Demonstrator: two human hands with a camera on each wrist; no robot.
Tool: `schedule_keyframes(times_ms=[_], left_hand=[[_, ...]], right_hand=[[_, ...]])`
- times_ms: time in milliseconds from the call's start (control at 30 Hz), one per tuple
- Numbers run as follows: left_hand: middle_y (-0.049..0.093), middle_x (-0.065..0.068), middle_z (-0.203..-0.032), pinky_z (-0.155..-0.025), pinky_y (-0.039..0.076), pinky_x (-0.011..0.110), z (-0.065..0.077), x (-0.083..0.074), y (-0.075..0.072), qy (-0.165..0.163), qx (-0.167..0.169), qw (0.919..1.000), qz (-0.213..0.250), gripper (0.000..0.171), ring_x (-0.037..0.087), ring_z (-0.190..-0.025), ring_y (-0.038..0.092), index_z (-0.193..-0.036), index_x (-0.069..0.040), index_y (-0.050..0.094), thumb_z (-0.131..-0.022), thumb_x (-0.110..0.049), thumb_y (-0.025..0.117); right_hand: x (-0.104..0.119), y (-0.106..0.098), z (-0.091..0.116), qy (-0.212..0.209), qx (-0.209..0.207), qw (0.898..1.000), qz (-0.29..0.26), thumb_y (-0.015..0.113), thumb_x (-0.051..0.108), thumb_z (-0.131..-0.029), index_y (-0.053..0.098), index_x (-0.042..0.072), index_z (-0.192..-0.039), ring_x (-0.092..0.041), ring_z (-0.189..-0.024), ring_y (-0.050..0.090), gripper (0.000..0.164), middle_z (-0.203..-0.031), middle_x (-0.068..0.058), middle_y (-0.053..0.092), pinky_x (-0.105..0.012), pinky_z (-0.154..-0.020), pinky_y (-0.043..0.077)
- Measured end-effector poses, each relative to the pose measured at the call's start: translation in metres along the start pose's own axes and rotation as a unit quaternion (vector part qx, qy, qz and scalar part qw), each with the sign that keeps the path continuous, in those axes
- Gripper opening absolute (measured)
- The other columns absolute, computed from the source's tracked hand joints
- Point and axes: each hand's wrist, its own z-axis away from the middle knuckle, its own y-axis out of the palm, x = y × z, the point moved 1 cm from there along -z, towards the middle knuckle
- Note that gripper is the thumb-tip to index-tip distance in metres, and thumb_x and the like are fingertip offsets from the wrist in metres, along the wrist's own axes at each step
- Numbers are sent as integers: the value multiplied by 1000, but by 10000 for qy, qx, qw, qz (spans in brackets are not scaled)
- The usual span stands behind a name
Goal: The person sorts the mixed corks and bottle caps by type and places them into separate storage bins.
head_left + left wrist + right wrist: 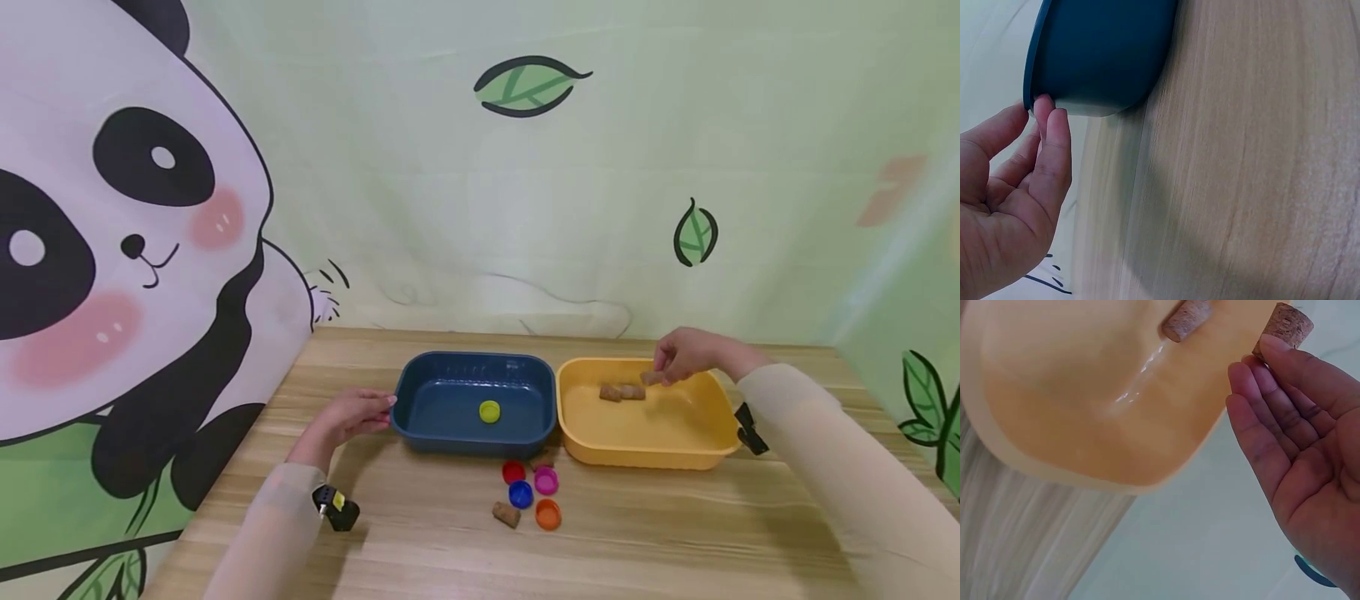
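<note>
My left hand (358,414) pinches the left rim of a dark blue tray (1100,53), thumb and fingertips on either side of the edge. One yellow-green bottle cap (490,412) lies inside that tray. Over the back of the yellow tray (637,457), my right hand (684,354) holds a cork stopper (1288,328) between thumb and fingers. Below it, cork stoppers (611,392) lie on the yellow tray's floor; the right wrist view shows one cork (1186,320) there.
Before the trays, on the wooden table (420,533), lie a red cap (513,472), a magenta cap (547,480), a blue cap (521,495), an orange cap (548,514) and a cork (506,514). Another cork (542,460) sits by the trays' front edges. A printed curtain (420,208) hangs behind.
</note>
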Motion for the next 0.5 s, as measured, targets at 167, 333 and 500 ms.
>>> schedule_keyframes(times_ms=[167, 333, 500], left_hand=[[68, -6, -78, -71, 61, 17, -1, 0, 0, 7, -18, 10000, 53, 44, 3, -72, 65, -136, 18, 51, -105, -13, 57], [69, -6, -78, -72, 61, 17, -2, 2, -1, -12, -18, 10000, 78, 43, 4, -73, 66, -135, 17, 53, -105, -14, 58], [69, -7, -78, -72, 61, 17, -2, 3, -2, 66, 37, 10000, 65, 43, 3, -73, 66, -134, 17, 53, -105, -14, 57]], right_hand=[[-2, 5, -5, 122, 125, 9998, -69, 72, 4, -89, 65, -2, -99, -17, -85, 57, 13, -93, -9, 67, -29, -78, 57], [-2, 9, -8, 243, 292, 9993, -9, 72, 3, -89, 64, -2, -99, -17, -84, 56, 14, -92, -8, 65, -28, -77, 56], [-3, 15, -12, 348, 559, 9978, 31, 71, 1, -88, 64, -1, -99, -17, -84, 56, 13, -92, -6, 64, -26, -76, 56]])
